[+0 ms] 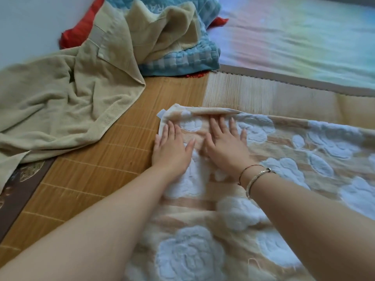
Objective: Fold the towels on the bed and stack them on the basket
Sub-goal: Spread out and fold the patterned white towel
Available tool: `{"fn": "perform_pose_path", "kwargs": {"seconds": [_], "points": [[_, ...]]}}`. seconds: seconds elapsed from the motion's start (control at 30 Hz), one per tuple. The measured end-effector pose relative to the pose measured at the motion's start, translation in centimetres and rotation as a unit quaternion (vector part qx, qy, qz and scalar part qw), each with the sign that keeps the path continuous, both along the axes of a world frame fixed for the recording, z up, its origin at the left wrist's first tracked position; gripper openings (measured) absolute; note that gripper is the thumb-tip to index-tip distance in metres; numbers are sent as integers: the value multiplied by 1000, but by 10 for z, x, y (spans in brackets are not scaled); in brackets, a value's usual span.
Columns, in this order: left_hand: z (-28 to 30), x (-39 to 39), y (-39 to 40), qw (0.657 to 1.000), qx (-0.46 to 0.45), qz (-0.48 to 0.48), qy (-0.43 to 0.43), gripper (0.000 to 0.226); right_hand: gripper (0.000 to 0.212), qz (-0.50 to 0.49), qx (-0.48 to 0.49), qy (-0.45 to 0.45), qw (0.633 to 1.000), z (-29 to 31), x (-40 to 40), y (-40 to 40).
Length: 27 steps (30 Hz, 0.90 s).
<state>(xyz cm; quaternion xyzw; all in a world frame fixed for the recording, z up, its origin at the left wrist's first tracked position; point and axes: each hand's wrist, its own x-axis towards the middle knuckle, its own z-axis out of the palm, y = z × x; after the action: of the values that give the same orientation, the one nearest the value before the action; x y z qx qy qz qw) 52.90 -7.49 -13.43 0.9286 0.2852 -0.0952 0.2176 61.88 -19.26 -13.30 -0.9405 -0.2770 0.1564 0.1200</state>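
Head view looks down on both hands laid flat on a peach towel with white roses, which is spread over the bamboo mat that covers the near part of the bed. The left hand presses with straight fingers at the towel's far left corner, its outer fingers lying along the left edge, close to a small white tag. The right hand, with bangles on its wrist, lies just beside it, fingers spread and released, touching a rolled ridge along the towel's far edge. Neither hand grips anything; both only press or smooth. The towel looks to be at an early stage, smoothed at one corner and not yet brought to a small, stackable size. Toward the mat's far left corner a beige towel lies crumpled, running up onto a heap where a pale yellow towel sits on a blue quilted cloth with red fabric under it. No basket is in view. The risk from here is a crooked fold: the ridge at the far edge looks doubled over, and if it is pressed flat as it lies, the layers would end up skewed and bulky, and a lumpy towel would probably sit badly in a stack. Flat palms may also drag the cloth across the smooth mat, since nothing pins its right side.
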Motion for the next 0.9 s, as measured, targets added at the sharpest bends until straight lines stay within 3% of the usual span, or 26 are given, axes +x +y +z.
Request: {"fn": "perform_pose_path", "kwargs": {"seconds": [0.2,0.33,0.47,0.57,0.67,0.77,0.83,0.9], "points": [[-13,40,44,997,-1,-74,24,88,59,25,23,-27,999,-5,27,11],[-25,48,59,993,33,-109,-7,92,62,23,7,-69,997,-15,45,16],[-28,56,65,991,67,-114,-17,89,64,15,0,-99,995,-25,54,23],[-25,60,63,989,98,-108,15,89,65,28,-1,-57,998,-23,58,23],[-12,56,45,987,137,-79,2,74,65,29,41,-56,997,-7,52,8],[2,28,-1,991,65,-49,-105,60,61,19,71,-106,992,1,20,-28],[9,0,-35,993,8,-51,-109,65,61,14,47,-96,994,0,-8,-62],[8,-28,-60,993,12,-79,-84,73,65,-7,10,-87,996,-5,-27,-93]]}}
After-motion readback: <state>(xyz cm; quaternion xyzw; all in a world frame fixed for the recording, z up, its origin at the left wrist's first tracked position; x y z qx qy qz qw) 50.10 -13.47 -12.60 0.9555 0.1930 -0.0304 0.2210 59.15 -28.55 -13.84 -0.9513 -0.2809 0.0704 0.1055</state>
